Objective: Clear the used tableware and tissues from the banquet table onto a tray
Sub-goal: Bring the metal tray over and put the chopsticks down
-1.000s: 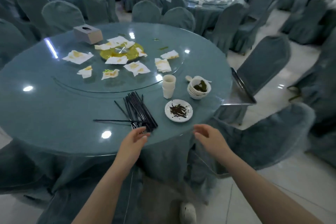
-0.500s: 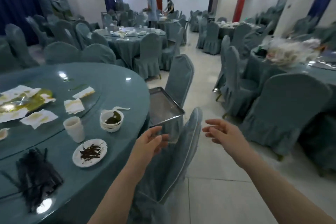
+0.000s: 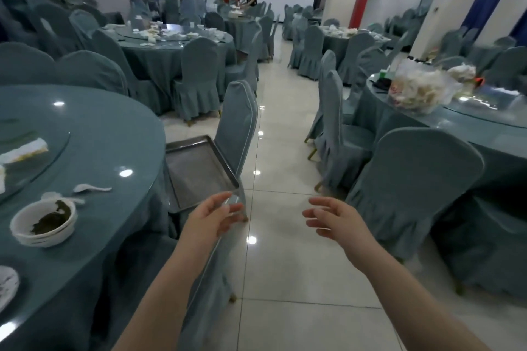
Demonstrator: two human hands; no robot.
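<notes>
Banquet hall: person's left hand [image 3: 212, 215] and right hand [image 3: 332, 219] hover, fingers loosely spread, holding nothing. Empty metal tray [image 3: 199, 171] sits on chair [image 3: 236, 122] seat beside table [image 3: 108, 134]. Likely stiff, light, slick; best gripped by raised rim, opposite sides.

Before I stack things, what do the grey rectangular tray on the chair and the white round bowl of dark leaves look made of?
Grey rectangular tray: likely stainless steel, dull brushed bed, raised rim catching light. White round bowl: probably glazed ceramic, smooth glossy wall; melamine cannot be ruled out.
</notes>
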